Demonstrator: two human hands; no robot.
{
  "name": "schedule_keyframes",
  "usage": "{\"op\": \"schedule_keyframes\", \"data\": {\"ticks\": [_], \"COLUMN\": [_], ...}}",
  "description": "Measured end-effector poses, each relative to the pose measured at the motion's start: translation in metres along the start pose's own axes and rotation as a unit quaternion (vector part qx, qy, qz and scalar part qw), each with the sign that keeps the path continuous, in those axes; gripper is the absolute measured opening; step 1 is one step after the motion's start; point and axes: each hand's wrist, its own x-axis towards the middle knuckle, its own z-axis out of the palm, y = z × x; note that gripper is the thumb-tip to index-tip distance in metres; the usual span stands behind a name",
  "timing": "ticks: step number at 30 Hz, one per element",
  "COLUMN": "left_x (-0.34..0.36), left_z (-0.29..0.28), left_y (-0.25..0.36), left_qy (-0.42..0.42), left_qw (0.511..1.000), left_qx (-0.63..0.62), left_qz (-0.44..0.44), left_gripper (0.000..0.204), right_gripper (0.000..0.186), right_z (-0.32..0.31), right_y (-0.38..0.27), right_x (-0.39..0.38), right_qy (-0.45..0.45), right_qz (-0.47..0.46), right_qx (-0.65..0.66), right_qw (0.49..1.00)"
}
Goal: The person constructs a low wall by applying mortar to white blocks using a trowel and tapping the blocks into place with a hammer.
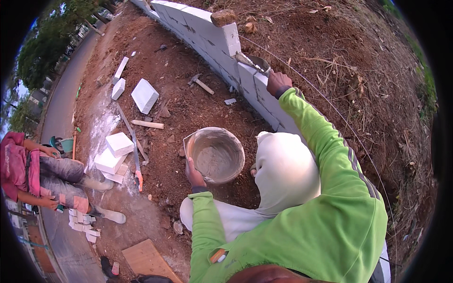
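My right hand [278,84], closed round its handle, holds a trowel [258,62] at the top of the low block wall [257,89]. The blade lies over the lower step of the wall, beside the end of a raised white block [230,38]. Grey mortar seems to be on or under the blade. My left hand [194,173] grips the near left side of a round bucket [238,162] by its rim. A little wet grey mortar coats the inside of the bucket, which stands on the soil in front of my bent knees.
A hammer [203,85], a handsaw [138,162], a wooden stick [147,124] and white blocks [145,96] lie left of the wall. A taut string [325,96] runs along its right side. Another person [52,174] sits at far left. A wooden board [148,259] lies low in view.
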Motion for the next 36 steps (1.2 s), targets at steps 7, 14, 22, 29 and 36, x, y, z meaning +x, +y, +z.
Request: {"op": "schedule_keyframes", "data": {"ticks": [7, 14, 22, 29, 36], "left_x": [-0.007, 0.0, -0.001, -0.005, -0.005], "left_z": [0.005, 0.004, 0.001, 0.003, 0.003], "left_y": [0.012, 0.002, 0.005, 0.007, 0.001], "left_qy": [0.012, 0.012, -0.011, -0.002, -0.016], "left_qw": [1.0, 1.0, 1.0, 1.0, 0.999], "left_qx": [0.015, 0.008, 0.016, -0.013, 0.024], "left_qz": [-0.012, 0.009, 0.01, -0.019, 0.014], "left_gripper": [0.056, 0.057, 0.055, 0.053, 0.054], "right_gripper": [0.027, 0.028, 0.031, 0.027, 0.037], "right_z": [0.001, -0.007, -0.004, -0.007, 0.007], "right_y": [0.0, 0.008, 0.005, 0.0, 0.01], "right_x": [0.001, -0.014, -0.037, -0.014, -0.027], "right_qy": [-0.046, -0.034, 0.033, -0.007, 0.003], "right_qz": [-0.031, -0.01, 0.018, -0.003, -0.014], "right_qx": [-0.037, -0.008, 0.013, -0.001, -0.008], "right_qw": [0.998, 0.999, 0.999, 1.0, 1.0]}}
